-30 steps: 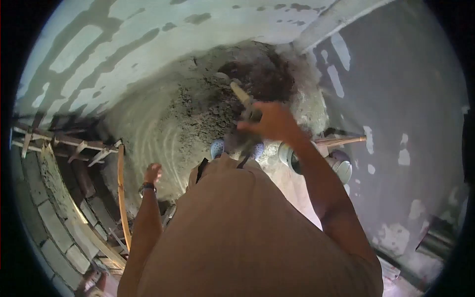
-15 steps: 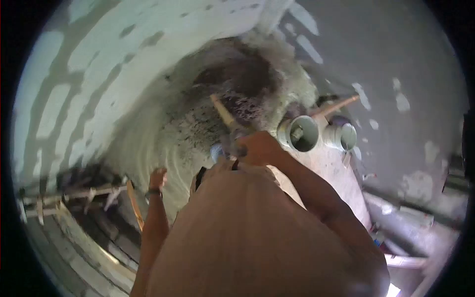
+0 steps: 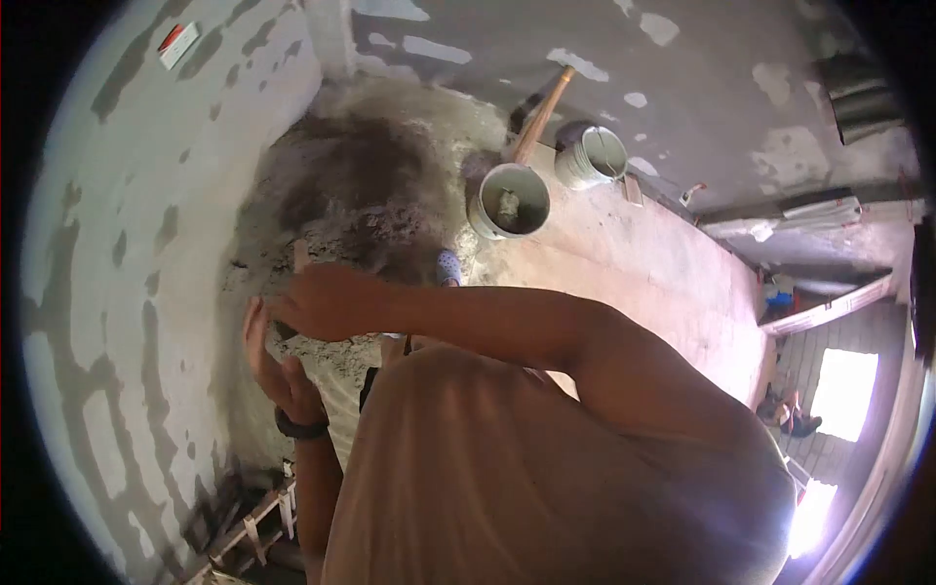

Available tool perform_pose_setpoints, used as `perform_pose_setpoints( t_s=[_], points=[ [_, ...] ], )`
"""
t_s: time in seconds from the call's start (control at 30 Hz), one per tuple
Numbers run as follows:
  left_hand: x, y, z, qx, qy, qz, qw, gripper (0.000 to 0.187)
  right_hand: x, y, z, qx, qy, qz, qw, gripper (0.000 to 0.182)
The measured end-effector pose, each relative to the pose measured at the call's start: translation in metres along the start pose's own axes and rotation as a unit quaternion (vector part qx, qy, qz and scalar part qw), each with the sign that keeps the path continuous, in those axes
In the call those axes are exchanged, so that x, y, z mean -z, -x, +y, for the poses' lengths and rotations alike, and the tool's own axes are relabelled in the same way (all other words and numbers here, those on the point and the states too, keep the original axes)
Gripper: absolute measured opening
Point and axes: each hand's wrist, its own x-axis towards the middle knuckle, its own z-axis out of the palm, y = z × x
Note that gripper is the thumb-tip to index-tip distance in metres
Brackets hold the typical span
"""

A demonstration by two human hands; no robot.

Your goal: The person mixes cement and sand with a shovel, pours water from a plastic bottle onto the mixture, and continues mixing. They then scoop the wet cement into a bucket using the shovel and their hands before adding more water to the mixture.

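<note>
My right hand (image 3: 336, 302) is closed in a fist, low over the floor at the left of the view. From its upper side sticks out the pale end of a wooden handle (image 3: 300, 255); the rest of this tool is mostly hidden. My left hand (image 3: 276, 366), with a dark band on its wrist, is beside and below the right one. Its fingers are stretched out, close to the right fist; whether they touch the tool cannot be made out. Beyond both hands lies a dark, wet-looking heap of mortar (image 3: 361, 180) on the floor.
A bucket (image 3: 480, 216) with a grey lump inside stands right of the heap. Near it are a second bucket (image 3: 575, 168) and a wooden pole (image 3: 542, 117) leaning at the patched wall (image 3: 682, 88). A blue clog (image 3: 448, 266) shows beside the heap. Wooden framing (image 3: 255, 531) is at lower left.
The view has turned to the right, so the buckets appear farther up and left. My right hand has come over to my left hand, which was apart from it before.
</note>
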Motion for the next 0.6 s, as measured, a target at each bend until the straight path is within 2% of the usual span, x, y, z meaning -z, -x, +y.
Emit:
perform_pose_setpoints(
  t_s=[0.03, 0.07, 0.1, 0.13, 0.17, 0.2, 0.23, 0.27, 0.3, 0.33, 0.37, 0.4, 0.43, 0.5, 0.53, 0.57, 0.6],
  points=[
    [-0.011, -0.012, 0.008, -0.038, 0.055, 0.017, 0.998, 0.059, -0.007, -0.010, 0.002, -0.007, -0.001, 0.006, 1.000, 0.038],
    [-0.020, -0.017, 0.002, -0.038, 0.056, 0.007, 0.998, 0.059, -0.014, -0.020, 0.003, 0.023, 0.003, 0.032, 0.999, 0.037],
    [-0.027, -0.021, -0.010, -0.012, 0.057, 0.061, 0.996, 0.052, -0.013, -0.024, 0.002, 0.055, 0.009, 0.059, 0.997, 0.036],
    [-0.030, -0.028, -0.020, 0.011, 0.058, 0.118, 0.991, 0.048, -0.011, -0.023, 0.002, 0.053, 0.010, 0.065, 0.996, 0.036],
    [-0.028, -0.034, -0.025, 0.007, 0.062, 0.111, 0.992, 0.048, -0.006, -0.021, -0.001, -0.008, -0.085, 0.101, 0.991, 0.034],
    [-0.023, -0.038, -0.026, 0.091, 0.024, 0.073, 0.993, 0.045, 0.001, -0.016, 0.002, -0.070, -0.178, 0.137, 0.972, 0.032],
    [-0.018, -0.037, -0.028, 0.176, -0.017, 0.032, 0.984, 0.045, 0.005, -0.005, 0.015, -0.077, -0.181, 0.143, 0.970, 0.032],
    [-0.017, -0.039, -0.036, 0.177, -0.017, 0.023, 0.984, 0.045, 0.009, 0.011, 0.036, -0.041, -0.165, 0.211, 0.962, 0.030],
    [-0.015, -0.044, -0.044, 0.166, -0.054, 0.068, 0.982, 0.045, 0.014, 0.028, 0.061, -0.002, -0.148, 0.277, 0.949, 0.028],
    [-0.014, -0.048, -0.050, 0.153, -0.094, 0.113, 0.977, 0.046, 0.024, 0.049, 0.091, -0.079, -0.084, 0.213, 0.970, 0.026],
    [-0.012, -0.056, -0.049, 0.152, -0.099, 0.107, 0.977, 0.046, 0.035, 0.075, 0.128, -0.153, -0.021, 0.144, 0.977, 0.024],
    [-0.006, -0.065, -0.044, 0.157, -0.124, 0.098, 0.975, 0.047, 0.037, 0.112, 0.172, -0.193, -0.062, 0.136, 0.970, 0.022],
    [0.000, -0.072, -0.043, 0.162, -0.153, 0.090, 0.971, 0.047, 0.047, 0.146, 0.207, -0.276, -0.115, 0.101, 0.949, 0.018],
    [0.012, -0.078, -0.058, 0.155, -0.140, 0.095, 0.973, 0.049, 0.051, 0.221, 0.282, -0.326, 0.001, 0.089, 0.941, 0.011],
    [0.009, -0.084, -0.060, 0.145, -0.112, 0.102, 0.978, 0.052, 0.054, 0.256, 0.327, -0.211, 0.240, -0.071, 0.945, 0.012],
    [-0.009, -0.097, -0.028, 0.246, -0.161, 0.130, 0.947, 0.058, 0.051, 0.293, 0.362, -0.328, 0.097, -0.033, 0.939, 0.020],
    [-0.007, -0.101, -0.050, 0.217, -0.059, 0.170, 0.959, 0.060, 0.047, 0.330, 0.396, -0.431, -0.038, 0.039, 0.901, 0.030]
  ],
)
